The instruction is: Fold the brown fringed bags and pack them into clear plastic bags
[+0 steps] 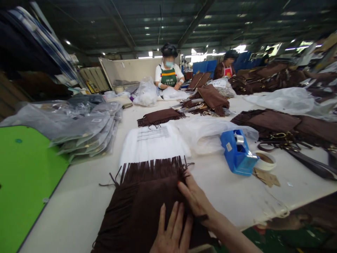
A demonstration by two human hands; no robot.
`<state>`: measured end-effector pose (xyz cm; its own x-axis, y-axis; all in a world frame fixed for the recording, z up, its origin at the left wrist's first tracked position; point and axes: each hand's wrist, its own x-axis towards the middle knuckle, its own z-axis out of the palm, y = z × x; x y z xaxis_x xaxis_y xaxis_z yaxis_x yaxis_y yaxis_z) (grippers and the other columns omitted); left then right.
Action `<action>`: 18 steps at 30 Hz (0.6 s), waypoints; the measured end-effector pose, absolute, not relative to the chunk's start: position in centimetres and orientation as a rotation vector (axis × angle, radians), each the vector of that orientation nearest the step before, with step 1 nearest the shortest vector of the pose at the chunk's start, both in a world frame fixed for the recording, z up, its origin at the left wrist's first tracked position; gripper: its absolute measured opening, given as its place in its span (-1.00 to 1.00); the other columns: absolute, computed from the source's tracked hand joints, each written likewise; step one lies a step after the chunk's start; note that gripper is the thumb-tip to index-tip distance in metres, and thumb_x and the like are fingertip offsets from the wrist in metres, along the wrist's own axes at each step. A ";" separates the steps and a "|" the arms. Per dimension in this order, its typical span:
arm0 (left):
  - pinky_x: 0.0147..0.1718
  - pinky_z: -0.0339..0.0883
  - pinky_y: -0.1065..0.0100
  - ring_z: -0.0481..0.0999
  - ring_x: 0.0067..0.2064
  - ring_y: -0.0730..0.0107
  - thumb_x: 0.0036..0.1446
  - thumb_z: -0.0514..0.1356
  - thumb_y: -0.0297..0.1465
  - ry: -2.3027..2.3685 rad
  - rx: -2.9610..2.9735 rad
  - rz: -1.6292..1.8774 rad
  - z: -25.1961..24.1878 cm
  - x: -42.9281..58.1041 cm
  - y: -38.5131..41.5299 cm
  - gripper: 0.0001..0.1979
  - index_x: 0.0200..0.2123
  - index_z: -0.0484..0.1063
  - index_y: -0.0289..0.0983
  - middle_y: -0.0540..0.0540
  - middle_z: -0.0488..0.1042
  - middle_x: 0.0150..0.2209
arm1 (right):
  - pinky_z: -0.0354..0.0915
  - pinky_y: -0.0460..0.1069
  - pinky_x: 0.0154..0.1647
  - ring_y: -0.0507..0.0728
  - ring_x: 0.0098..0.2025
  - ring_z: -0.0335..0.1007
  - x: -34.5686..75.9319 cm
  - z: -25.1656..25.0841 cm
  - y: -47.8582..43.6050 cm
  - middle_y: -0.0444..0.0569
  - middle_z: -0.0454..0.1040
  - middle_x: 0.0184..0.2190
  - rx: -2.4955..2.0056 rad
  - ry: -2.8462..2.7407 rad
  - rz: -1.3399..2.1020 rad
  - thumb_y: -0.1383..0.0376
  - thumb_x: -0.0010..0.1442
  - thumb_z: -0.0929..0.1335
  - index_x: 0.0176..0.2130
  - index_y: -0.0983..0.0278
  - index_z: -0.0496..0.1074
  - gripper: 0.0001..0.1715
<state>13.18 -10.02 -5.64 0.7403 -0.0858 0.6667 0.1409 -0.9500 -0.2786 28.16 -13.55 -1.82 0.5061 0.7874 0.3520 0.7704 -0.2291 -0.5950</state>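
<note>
A dark brown fringed bag (155, 196) lies flat on the table in front of me, its fringe spread at the far edge and down the left side. My left hand (172, 230) rests on its near part, palm down with fingers stretched apart. At the right edge of the bag is my right hand (196, 196), thumb on the brown surface and fingers along the side by the fringe corner. Some of its fingertips are hidden in the strands. Just beyond the fringe lies a stack of white plastic bags (155, 144) with printed lines.
A blue tape dispenser (238, 153), a tape roll (265, 161) and brown tags (266, 176) are to the right. Grey bagged goods (89, 123) are piled left beside a green board (26, 175). More brown bags (273, 123) lie right; a masked co-worker (169, 73) stands opposite.
</note>
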 end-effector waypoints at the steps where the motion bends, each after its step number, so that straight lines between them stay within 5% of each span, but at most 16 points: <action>1: 0.19 -0.08 -0.18 0.36 0.08 0.05 0.14 0.09 -0.43 -0.044 -2.634 -1.100 -5.6 13.2 -10.0 -0.79 -0.17 0.44 -0.28 -0.19 0.52 -0.20 | 0.14 0.21 0.16 0.25 0.21 0.10 27.6 -1.7 -13.3 0.15 0.26 0.15 -2.042 -1.316 0.043 0.09 0.25 0.19 0.14 0.35 0.23 -0.43; 9: 0.12 0.22 0.07 0.35 0.08 0.21 0.07 0.16 -0.52 -0.052 -2.860 -1.179 -4.1 12.1 -9.9 -0.87 -0.28 0.44 -0.26 -0.13 0.45 -0.16 | 0.07 0.23 0.22 0.26 0.21 0.10 25.2 -1.2 -12.2 0.14 0.31 0.11 -2.248 -1.372 -0.115 0.19 0.27 0.17 0.08 0.41 0.32 -0.50; 13: 0.11 0.24 0.08 0.42 -0.04 0.31 0.11 0.09 -0.56 -0.130 -2.763 -1.507 -4.4 12.6 -10.1 -0.88 -0.37 0.42 -0.30 -0.10 0.42 -0.30 | 0.08 0.23 0.21 0.29 0.20 0.11 25.3 -1.0 -12.2 0.14 0.30 0.11 -2.259 -1.426 -0.157 0.20 0.24 0.20 0.08 0.43 0.32 -0.50; 18: 0.09 0.23 0.18 0.47 -0.19 0.41 0.15 0.00 -0.57 -0.202 -2.715 -1.386 -4.6 12.1 -10.4 -0.77 -0.35 0.43 -0.27 -0.04 0.45 -0.38 | 0.11 0.22 0.19 0.35 0.19 0.11 24.4 0.4 -11.5 0.28 0.25 0.12 -2.391 -1.456 -0.043 0.19 0.21 0.23 0.09 0.52 0.29 -0.43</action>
